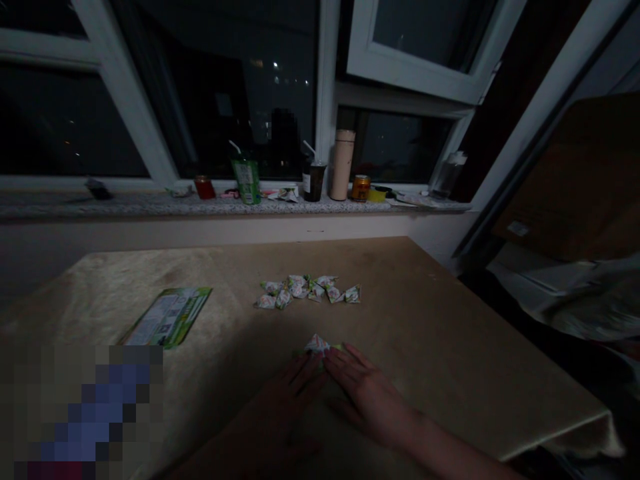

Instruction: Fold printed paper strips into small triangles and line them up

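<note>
A small folded wrapper [317, 344], white with a reddish pattern and green edges, lies on the tablecloth in front of me. From the left, my left hand [293, 390] reaches it, fingers stretched flat with their tips at its near edge. My right hand [367, 390] lies opposite, its fingers extended and their tips touching the wrapper's right side. Both hands are open, though shade darkens the left one. Beyond them sits a loose group of several similar folded wrappers [299, 287]. A flat green and white packet [173, 317] rests to the left.
A beige cloth covers the table [450, 347]. On the windowsill behind stand a green cup [247, 180], a dark drink cup [313, 181], a pink flask [343, 165], a red jar [204, 187] and an orange can [361, 188]. A cardboard box [575, 180] is at right. The lower left is pixelated.
</note>
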`<state>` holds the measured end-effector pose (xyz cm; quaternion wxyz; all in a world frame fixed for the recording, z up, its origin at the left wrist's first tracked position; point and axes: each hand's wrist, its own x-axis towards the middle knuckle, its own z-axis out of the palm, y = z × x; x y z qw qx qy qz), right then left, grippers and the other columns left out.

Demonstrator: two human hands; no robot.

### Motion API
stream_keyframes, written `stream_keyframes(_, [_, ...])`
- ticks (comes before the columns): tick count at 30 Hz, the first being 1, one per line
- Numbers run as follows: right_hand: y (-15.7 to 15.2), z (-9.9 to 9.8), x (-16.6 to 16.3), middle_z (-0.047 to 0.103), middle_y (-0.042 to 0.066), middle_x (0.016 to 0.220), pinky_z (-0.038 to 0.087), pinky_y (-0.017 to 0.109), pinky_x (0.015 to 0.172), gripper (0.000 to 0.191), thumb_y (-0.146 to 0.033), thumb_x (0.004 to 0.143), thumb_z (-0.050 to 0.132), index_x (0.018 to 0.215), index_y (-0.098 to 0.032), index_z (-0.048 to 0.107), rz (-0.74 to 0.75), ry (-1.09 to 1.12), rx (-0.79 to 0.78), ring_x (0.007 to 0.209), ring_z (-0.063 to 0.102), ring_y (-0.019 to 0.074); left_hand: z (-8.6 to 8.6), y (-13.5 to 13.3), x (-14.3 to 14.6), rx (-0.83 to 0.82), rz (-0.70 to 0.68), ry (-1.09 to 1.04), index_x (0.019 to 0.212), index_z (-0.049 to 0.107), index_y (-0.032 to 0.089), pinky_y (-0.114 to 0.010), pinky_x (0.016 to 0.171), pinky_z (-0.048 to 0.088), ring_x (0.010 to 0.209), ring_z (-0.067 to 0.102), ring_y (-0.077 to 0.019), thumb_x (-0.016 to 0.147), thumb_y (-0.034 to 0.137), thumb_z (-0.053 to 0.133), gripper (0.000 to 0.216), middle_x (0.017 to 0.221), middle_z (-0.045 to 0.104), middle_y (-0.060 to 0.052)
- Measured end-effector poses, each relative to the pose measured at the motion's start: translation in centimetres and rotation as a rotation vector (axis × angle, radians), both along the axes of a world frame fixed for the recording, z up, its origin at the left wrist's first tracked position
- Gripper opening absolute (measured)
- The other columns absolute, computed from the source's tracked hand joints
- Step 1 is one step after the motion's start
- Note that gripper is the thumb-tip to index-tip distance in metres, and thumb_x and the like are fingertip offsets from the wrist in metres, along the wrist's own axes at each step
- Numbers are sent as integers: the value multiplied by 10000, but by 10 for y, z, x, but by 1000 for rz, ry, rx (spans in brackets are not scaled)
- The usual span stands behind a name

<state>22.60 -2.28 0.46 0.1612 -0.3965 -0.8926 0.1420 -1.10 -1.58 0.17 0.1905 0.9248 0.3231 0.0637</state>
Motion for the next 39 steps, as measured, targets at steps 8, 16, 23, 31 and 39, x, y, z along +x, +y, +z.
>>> stream_keyframes(8, [-1, -2, -1, 476, 101, 1394, 214, 408, 1164, 533, -350, 887, 528, 1365, -134, 436, -30, 42, 19, 1299, 424, 206, 2, 3, -3, 60, -9, -2, 1499, 109, 252, -467, 1117, 245, 1380, 230, -296, 809, 390, 621, 870, 1548, 147, -57])
stream_keyframes(16, [1, -3, -2, 464, 94, 1403, 256, 400, 1149, 550, -303, 889, 516, 1403, -155, 387, -30, 67, 7, 1290, 438, 205, -3, 2, -1, 113, 36, -49, 1499, 108, 236, -467, 1096, 294, 1356, 294, -299, 853, 366, 560, 800, 1534, 204, -79])
stream_keyframes(23, [1, 0, -6, 524, 98, 1353, 272, 375, 1145, 492, -273, 882, 512, 1351, -134, 461, -58, 55, 34, 1253, 481, 198, 5, 0, 5, 94, 78, -18, 1472, 223, 200, -466, 1091, 306, 1351, 306, -298, 787, 405, 626, 821, 1514, 266, -100])
stream_keyframes(31, [-1, 2, -3, 464, 95, 1403, 228, 457, 1154, 506, -314, 904, 501, 1377, -151, 428, -138, 45, 89, 1327, 384, 224, 1, 2, 5, 117, 64, -1, 1469, 228, 179, -475, 1086, 312, 1343, 317, -315, 798, 430, 614, 814, 1504, 286, -121])
stream_keyframes(39, [-1, 6, -3, 520, 96, 1353, 115, 567, 1146, 541, -406, 907, 499, 1388, -175, 409, -134, 10, 130, 1314, 401, 252, -2, 0, 19, 146, 140, 8, 1447, 277, 130, -467, 1090, 303, 1344, 314, -316, 823, 411, 586, 751, 1500, 281, -146])
